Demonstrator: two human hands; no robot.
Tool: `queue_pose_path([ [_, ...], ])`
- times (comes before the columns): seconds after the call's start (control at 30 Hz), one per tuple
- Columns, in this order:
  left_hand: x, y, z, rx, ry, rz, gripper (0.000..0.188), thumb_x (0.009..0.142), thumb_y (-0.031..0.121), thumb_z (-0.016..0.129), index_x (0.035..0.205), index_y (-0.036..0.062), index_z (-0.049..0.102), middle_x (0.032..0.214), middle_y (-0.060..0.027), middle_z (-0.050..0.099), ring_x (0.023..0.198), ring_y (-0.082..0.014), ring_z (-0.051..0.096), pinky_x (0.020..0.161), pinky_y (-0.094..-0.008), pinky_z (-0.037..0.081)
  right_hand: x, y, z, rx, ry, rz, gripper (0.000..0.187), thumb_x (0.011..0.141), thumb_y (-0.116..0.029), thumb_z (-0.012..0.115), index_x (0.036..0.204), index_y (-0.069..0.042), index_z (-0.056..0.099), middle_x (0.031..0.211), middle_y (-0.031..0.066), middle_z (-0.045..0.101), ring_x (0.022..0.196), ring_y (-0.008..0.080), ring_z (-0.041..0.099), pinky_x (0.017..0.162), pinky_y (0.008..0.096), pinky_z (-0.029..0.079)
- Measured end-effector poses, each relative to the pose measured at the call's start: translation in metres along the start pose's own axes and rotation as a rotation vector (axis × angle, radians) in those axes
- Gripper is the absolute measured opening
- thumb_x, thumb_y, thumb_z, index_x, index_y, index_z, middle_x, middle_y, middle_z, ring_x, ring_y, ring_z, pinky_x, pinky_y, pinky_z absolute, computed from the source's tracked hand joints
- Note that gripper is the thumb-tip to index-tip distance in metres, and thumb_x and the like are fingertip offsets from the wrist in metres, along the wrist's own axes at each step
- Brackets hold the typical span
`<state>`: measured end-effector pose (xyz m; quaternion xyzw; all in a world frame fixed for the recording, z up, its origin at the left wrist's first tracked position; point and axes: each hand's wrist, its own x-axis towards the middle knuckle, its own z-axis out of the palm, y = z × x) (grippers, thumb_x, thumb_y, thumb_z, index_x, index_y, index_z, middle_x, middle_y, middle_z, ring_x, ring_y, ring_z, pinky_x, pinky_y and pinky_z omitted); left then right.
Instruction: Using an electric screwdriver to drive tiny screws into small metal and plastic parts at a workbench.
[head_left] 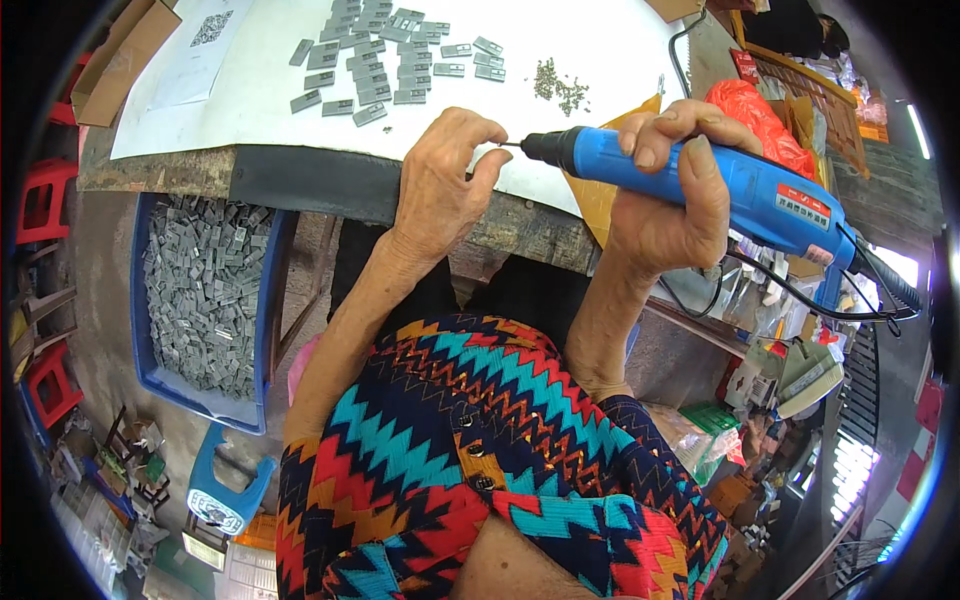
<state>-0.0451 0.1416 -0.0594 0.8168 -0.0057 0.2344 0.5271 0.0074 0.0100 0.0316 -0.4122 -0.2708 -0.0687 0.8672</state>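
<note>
My right hand is wrapped round a blue electric screwdriver with a black nose, held nearly level over the table edge. Its thin bit points left toward my left hand. There the thumb and forefinger are drawn close together at the bit's tip; whatever sits between them is too small to make out. Beyond my hands, grey rectangular plastic parts lie in loose rows on the white sheet. A small heap of tiny brassy screws is spread to their right.
Below the table's left side stands a blue bin full of similar grey parts. A black cable trails from the screwdriver. To the right are a red plastic bag and stacked clutter. Cardboard lies at the far left, near red stools.
</note>
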Motion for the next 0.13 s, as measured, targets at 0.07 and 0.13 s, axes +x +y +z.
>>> queue_pose_path([
  [0.07,-0.0011,-0.0001,-0.0001,-0.009,0.036,0.029,0.014,0.073,0.002,0.065,0.085,0.0007,0.061,0.084,-0.0066,0.059,0.059,-0.0136,0.047,0.053,-0.0264,0.041,0.0004,0.0011,-0.0005,-0.007,-0.007,-0.003,0.028,0.074,0.007,0.051,0.101,0.000,0.047,0.083,0.0215,0.056,0.058,0.0194,0.055,0.061,0.0379,0.048],
  [0.13,-0.0021,-0.0005,-0.0020,-0.009,0.025,0.010,0.013,0.073,0.002,0.065,0.086,0.0014,0.061,0.085,-0.0073,0.059,0.061,-0.0142,0.047,0.054,-0.0264,0.041,-0.0005,0.0016,-0.0003,-0.011,-0.003,0.003,0.028,0.075,0.006,0.051,0.102,0.000,0.047,0.084,0.0218,0.056,0.057,0.0199,0.055,0.061,0.0381,0.048],
])
